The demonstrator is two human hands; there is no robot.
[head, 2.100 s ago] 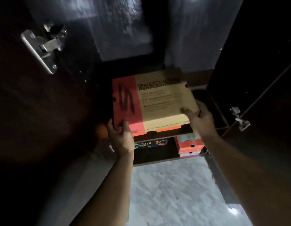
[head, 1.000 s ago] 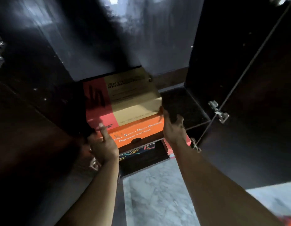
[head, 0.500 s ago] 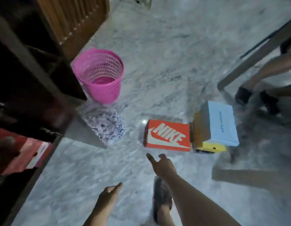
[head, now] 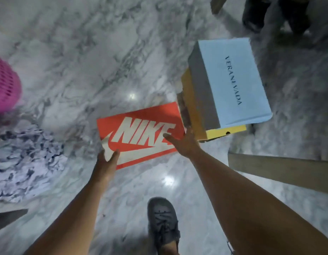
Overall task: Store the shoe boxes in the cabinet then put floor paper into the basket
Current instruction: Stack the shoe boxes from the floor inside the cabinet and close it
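Now, fingers: both sets spread and straight, laid at the two short ends of the orange shoe box (head: 141,134), nothing yet curled round it; whether they press it or only touch, cannot tell.
Left hand (head: 106,161): at the near-left corner of the box lid, thumb on the white swoosh.
Right hand (head: 185,142): at the right end of the box, thumb on the lid, its fingers down in the gap beside the stacked boxes.
Change: two seconds ago both hands were seating a tan-and-orange box on a cabinet shelf; half a second ago they hung empty above the floor; they have since dropped onto the orange box.
Meaning: one box judged stored, the orange one next for lifting.
Orange shoe box: flat on the marble floor (head: 104,52), lid up.
Pale blue box (head: 233,80): on top of a yellow box (head: 225,130), just right of the orange box, both awaiting storage.
Floor paper (head: 21,159): crumpled heap at the left, well apart from the hands, untouched.
Pink basket (head: 5,85): at the left edge, just beyond the paper.
Cabinet: out of view.
Grey shoe (head: 162,221): the person's foot, near edge.
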